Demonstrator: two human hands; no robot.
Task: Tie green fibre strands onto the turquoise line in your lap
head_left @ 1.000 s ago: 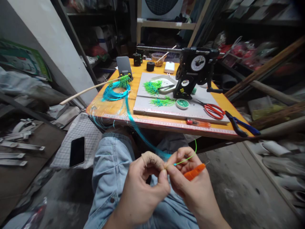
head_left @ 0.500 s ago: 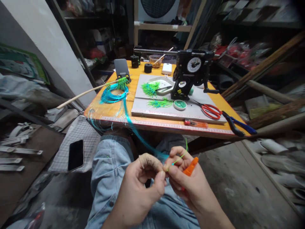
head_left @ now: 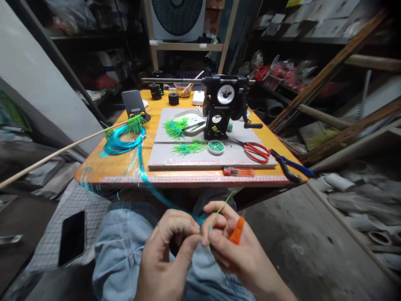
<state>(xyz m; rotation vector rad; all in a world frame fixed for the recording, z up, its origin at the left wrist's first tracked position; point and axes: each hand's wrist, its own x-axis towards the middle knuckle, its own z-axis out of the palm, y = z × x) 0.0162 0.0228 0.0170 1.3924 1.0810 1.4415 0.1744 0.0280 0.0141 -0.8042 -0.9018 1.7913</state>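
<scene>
My left hand is closed in a pinch, its index finger wrapped in a tan bandage. Whatever lies between its fingertips is too small to make out. Just beside it, my right hand pinches a thin green cord between thumb and index finger. A small blue knot or wrap shows on the cord at those fingertips. An orange tool rests in the same palm, mostly covered by the fingers. A bundle of blue strands runs from a coil on the table down behind my hands.
On the table's grey board are green-and-blue cord pieces, a dish of green beads, a black hand-crank machine and red scissors. Blue-handled pliers and an orange cutter lie near the front edge. A wooden stick juts out left.
The fingertips of my two hands have come slightly apart. The green cord now stands more upright in my right hand. The camera view has shifted, moving the table left and lower.
</scene>
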